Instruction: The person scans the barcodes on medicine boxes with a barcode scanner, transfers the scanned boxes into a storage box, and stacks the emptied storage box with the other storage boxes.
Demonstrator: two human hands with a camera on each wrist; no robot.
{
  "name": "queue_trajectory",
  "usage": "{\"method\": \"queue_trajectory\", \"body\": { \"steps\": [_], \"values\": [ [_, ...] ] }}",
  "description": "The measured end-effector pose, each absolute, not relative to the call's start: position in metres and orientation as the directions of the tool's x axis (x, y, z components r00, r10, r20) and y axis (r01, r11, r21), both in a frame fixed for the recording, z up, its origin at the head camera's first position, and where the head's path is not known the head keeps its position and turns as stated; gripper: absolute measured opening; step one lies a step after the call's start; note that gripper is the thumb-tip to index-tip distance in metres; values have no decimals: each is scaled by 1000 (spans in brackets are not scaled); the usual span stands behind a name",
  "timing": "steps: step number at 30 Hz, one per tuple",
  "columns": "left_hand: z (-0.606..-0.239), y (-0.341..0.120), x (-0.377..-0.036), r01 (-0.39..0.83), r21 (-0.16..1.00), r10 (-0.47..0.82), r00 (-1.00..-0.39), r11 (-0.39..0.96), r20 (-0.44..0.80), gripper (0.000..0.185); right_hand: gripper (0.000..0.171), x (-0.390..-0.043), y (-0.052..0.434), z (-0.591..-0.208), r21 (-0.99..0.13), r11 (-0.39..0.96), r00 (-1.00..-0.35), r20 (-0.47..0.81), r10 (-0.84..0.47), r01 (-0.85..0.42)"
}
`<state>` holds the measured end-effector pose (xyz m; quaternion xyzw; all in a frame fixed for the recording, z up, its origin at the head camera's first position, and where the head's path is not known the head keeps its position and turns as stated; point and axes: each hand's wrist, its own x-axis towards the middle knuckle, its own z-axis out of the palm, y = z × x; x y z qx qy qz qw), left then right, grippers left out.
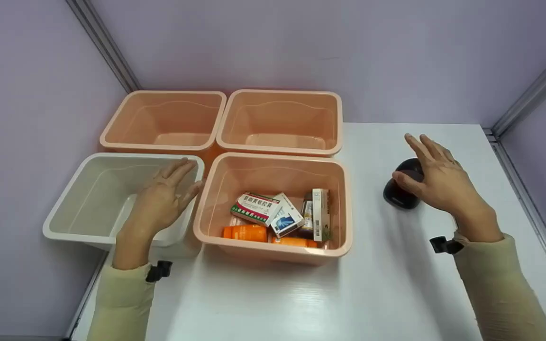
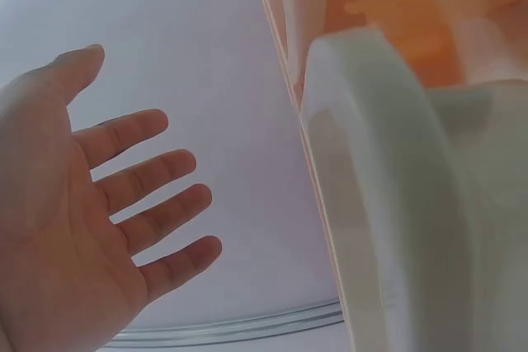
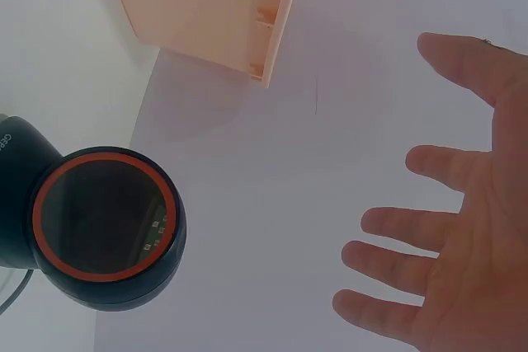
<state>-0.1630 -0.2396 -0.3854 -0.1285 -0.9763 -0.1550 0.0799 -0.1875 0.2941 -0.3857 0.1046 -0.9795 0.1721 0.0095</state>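
A dark, rounded device [image 1: 402, 192] stands on the counter [image 1: 263, 303] at right of centre in the head view, its right side hidden behind the right hand [image 1: 439, 184]. The right wrist view shows its round face with an orange ring [image 3: 99, 157]; the body is cut off at the left edge, the lettering incomplete, and a cable [image 3: 16, 292] runs out of frame. The right hand is beside it there, apart, fingers extended and spread.

At left of the head view, the left hand [image 1: 159, 199] hovers over a pale grey bin [image 1: 107, 184], covering part of its interior; the left wrist view shows those fingers spread and holding nothing, with the bin's rim blurred at right.

In the centre, a peach bin [image 1: 273, 173] holds a red, green and white box [image 1: 256, 207], a white-and-blue box [image 1: 286, 218], a box on edge [image 1: 321, 214] partly hiding a dark bottle [image 1: 307, 213], and two orange containers half concealed by the front rim. Two more peach bins stand behind, at upper left and upper centre.
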Motion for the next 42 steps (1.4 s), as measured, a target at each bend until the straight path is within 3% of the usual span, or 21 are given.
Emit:
{"method": "queue_trajectory", "body": {
  "steps": [14,27,42],
  "values": [
    [-391,-228,-143,334,338,248,-929,880,274,44,74,-189,286,-389,-346,911,-975,64,-214,-223],
    [-400,-226,-129,340,475,219,-931,812,292,42,70,-189,279,-391,-387,889,-970,107,-219,-243],
    [-411,-219,-117,354,507,204,-922,786,328,33,62,-190,272,-393,-426,843,-942,203,-266,-329]
  ]
}}
